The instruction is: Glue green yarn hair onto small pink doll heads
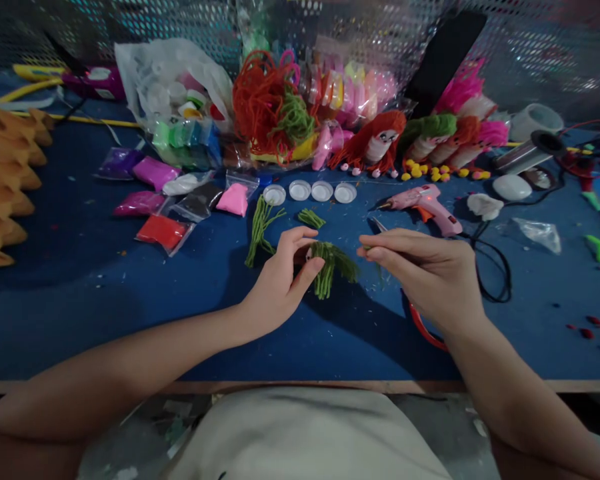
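Note:
My left hand (285,273) is closed around a small doll with green yarn hair (330,267); its body is mostly hidden by the fingers. To the right, my right hand (425,270) pinches a short bit of green yarn (366,249), apart from the doll. Beneath that hand lies a pair of scissors, with its red handle (423,327) and blade tip partly showing. A bundle of green yarn strands (260,230) and a shorter cut bunch of green yarn (311,217) rest beyond my left hand.
A pink glue gun (423,205) with a black cord (505,280) lies at the right. White round lids (300,191) form a row. Finished yarn-haired dolls (380,140) stand at the back. Clay packets (163,230) and an orange egg-crate sheet (10,180) are leftward.

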The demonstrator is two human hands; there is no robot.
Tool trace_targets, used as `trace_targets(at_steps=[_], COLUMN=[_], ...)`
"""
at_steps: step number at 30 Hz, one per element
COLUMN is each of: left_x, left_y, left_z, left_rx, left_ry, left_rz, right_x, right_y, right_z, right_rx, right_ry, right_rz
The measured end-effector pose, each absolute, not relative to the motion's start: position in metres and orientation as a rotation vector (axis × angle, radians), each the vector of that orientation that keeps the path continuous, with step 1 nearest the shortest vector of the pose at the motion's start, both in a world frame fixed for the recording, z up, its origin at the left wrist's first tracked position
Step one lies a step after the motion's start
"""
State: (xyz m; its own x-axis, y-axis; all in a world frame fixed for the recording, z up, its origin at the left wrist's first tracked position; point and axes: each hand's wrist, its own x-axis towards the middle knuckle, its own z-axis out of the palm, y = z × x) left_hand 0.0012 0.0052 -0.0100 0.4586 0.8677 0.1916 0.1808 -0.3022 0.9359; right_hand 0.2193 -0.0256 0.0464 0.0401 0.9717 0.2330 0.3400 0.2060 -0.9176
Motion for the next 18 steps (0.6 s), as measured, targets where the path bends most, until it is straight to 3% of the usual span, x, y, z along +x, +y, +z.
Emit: trace_targets(at_steps=[11, 18], left_x=[0.002, 0.003], left_y=[0.004, 0.003], left_z=[-0.008, -0.009], left_rx=[1.746, 1.741], left_ry=[0.862, 0.866], left_rz=[0.918, 0.888], right_x=[0.206, 0.201], right_y=[-0.032, -0.035], right_z=[0.041, 0.039], right_rx=[-1.432, -1.516], right_ry=[-1.682, -1.648], right_rz=[0.515, 0.516])
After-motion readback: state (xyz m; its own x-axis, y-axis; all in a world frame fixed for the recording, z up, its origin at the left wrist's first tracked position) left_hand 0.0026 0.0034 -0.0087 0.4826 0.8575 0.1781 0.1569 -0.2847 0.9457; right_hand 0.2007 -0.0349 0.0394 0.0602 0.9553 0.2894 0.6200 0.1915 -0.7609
